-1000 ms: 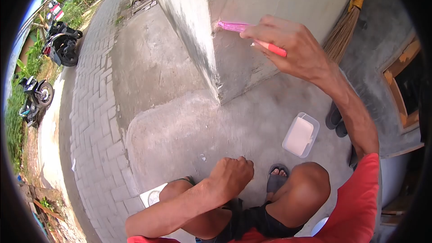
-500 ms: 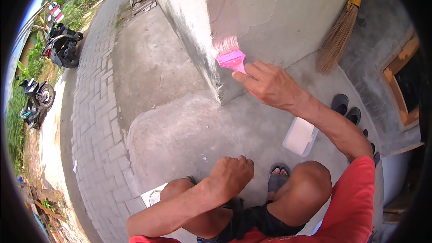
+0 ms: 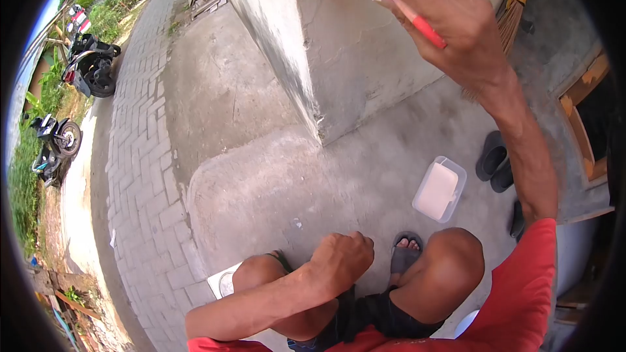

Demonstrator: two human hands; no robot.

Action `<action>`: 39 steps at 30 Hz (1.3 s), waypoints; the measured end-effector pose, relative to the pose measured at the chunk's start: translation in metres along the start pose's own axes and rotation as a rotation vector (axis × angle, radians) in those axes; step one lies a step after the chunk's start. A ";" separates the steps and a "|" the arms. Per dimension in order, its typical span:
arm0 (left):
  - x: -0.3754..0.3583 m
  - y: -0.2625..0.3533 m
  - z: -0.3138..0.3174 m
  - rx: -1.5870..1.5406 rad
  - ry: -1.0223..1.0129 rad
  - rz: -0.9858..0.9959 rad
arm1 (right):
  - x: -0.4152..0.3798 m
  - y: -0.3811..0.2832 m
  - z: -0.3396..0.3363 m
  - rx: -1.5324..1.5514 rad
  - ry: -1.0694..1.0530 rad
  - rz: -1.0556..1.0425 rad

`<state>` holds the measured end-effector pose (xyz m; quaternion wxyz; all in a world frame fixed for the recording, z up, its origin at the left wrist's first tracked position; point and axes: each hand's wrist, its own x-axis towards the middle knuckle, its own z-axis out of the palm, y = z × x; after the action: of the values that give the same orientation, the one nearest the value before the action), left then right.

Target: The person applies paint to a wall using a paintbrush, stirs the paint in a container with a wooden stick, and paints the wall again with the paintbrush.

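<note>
Here, a person in a red shirt sits low on a concrete floor [image 3: 365, 186], facing the outer corner of a pale wall [image 3: 381, 45]; all places are given from this wall. The right hand [image 3: 450, 23] is raised before the wall's shaded face, with fingers closed narrowly around a brush [image 3: 427, 30]. Only the red handle of the brush is visible, in front of the upper part of that face; its head is out of view, and whether it touches the wall cannot be told. The left hand [image 3: 342, 262] is curled into a loose fist near the left knee, well apart from the wall on the person's side; whether anything lies inside it cannot be told. A clear plastic tub [image 3: 458, 192] of pale pink stuff stands on the floor in front of the shaded face. A straw broom [image 3: 511, 23], partly hidden by the arm, is at the wall's right end. Dark shoes [image 3: 492, 155] lie in front of and to the right of the wall. Left of the wall runs a paved path [image 3: 140, 137].
</note>
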<state>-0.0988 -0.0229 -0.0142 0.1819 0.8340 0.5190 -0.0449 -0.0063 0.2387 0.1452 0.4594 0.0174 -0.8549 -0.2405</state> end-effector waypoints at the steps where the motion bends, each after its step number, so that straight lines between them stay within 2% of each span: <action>1: 0.001 0.003 -0.002 -0.001 -0.027 -0.016 | -0.019 -0.006 0.012 -0.047 -0.019 -0.019; 3: -0.001 0.003 -0.002 0.000 -0.058 -0.033 | -0.064 -0.036 0.037 -0.031 -0.126 0.017; 8: -0.007 0.003 0.000 -0.046 0.005 -0.026 | -0.176 -0.103 0.083 0.203 -0.429 0.129; 9: -0.007 0.004 0.000 -0.034 0.003 -0.020 | -0.190 -0.110 0.088 0.193 -0.423 0.136; 11: -0.005 0.002 0.002 0.008 -0.007 0.003 | -0.207 -0.116 0.096 0.359 -0.681 0.259; 14: -0.002 0.001 -0.001 0.017 -0.018 0.014 | -0.179 -0.086 0.095 0.354 -0.594 0.280; 16: 0.001 -0.001 0.003 0.027 -0.051 0.003 | -0.124 -0.057 0.065 0.362 -0.568 0.313; 18: 0.002 -0.002 0.004 0.031 -0.087 -0.009 | -0.071 -0.029 0.029 0.255 -0.445 0.243; 20: 0.005 -0.004 0.004 0.013 -0.086 -0.019 | -0.026 -0.005 -0.004 0.193 -0.231 0.205; 24: 0.010 -0.006 0.003 -0.022 -0.120 -0.041 | 0.000 0.025 -0.018 -0.004 -0.020 0.065; 25: 0.010 -0.007 0.011 -0.011 -0.037 -0.013 | 0.001 0.025 -0.017 -0.009 0.005 0.059; 27: 0.008 -0.008 0.017 -0.002 0.046 0.013 | -0.023 0.006 0.005 -0.125 -0.026 0.024; 29: 0.007 -0.008 0.016 -0.014 0.029 -0.009 | -0.060 -0.028 0.022 0.003 -0.161 0.091; 31: 0.006 -0.006 0.014 -0.044 0.027 -0.016 | -0.093 -0.053 0.030 0.179 -0.473 0.206; 32: 0.006 -0.005 0.013 -0.069 0.022 -0.019 | -0.102 -0.053 0.032 0.179 -0.471 0.205; 34: 0.008 -0.004 0.011 -0.055 -0.009 -0.027 | -0.098 -0.053 0.032 0.331 -0.629 0.243; 39: 0.010 -0.004 0.008 -0.089 -0.042 -0.026 | 0.000 0.018 0.000 0.277 -0.291 0.175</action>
<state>-0.0969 -0.0154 -0.0258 0.2289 0.8171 0.5274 -0.0418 -0.0027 0.2540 0.1530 0.3436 -0.0289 -0.9352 -0.0801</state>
